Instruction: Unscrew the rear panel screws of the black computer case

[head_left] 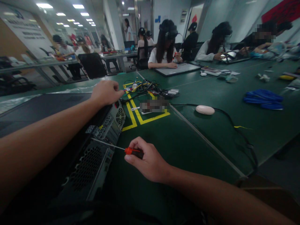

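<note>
I can't read a word from here: the pale wall panel [28, 32] has blurred lines of lettering near its top edge, and the red banner [278, 11] is blurred too.

One computer tower [93, 162] at left; one screwdriver [127, 151], lower centre; one pale oval object [205, 109] and one blue bundle [263, 97] at right.

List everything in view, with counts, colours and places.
computer case: 1, black-grey, left foreground
screwdriver: 1, orange-black, in right hand
cables: several, mostly black, beyond case
tape strips: several, yellow, mid-table
oval object: 1, pinkish, centre right
bundle: 1, blue, right
flat panels: at least 1, grey, far side
table: 1, green, underneath
chairs: several, black, background
people: several, varied clothes, background
lights: several, white, ceiling
left hand: 1, at case edge
right hand: 1, around screwdriver
</note>
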Tool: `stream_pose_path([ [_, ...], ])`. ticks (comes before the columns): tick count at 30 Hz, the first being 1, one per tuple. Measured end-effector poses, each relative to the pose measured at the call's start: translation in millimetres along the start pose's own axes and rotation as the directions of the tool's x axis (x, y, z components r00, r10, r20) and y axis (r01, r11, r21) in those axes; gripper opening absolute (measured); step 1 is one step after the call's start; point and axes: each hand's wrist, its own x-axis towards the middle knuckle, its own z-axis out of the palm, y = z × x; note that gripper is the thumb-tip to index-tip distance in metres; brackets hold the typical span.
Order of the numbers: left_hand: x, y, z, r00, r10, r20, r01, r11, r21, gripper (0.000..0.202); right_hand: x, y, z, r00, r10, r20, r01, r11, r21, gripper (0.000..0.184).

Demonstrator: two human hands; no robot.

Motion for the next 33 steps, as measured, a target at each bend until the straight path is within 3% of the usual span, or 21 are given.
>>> stream_pose_path([
  [7,-0.5,1.1,-1.3,1.0,-0.004,0.016,0.003,1.0,0.025,0.027,0.4,2.4,0.2,1.0,-0.027,-0.004,0.028,0.998,0.054,0.034],
  [13,2.4,-2.1,1.0,1.0,0.007,0.019,-0.008,1.0,0.023,0.027,1.0,-1.5,-1.2,0.997,-0.08,-0.006,0.079,0.992,-0.103,0.025],
  [17,2.9,-3.7,1.9,1.0,0.025,0.016,-0.026,0.999,0.039,0.028,-0.4,-1.9,-1.2,0.998,-0.061,0.022,0.062,0.997,-0.037,0.021],
  [21,1.7,-2.3,0.9,1.0,0.011,0.024,-0.012,1.0,0.028,0.027,-0.8,0.3,-0.9,1.0,-0.014,0.012,0.015,1.0,-0.024,0.038],
  [33,8.1,-7.4,5.3,0.999,0.039,0.03,-0.039,0.999,0.017,0.026,0.3,-0.6,-0.7,0.998,-0.06,0.014,0.061,0.996,-0.059,0.025],
])
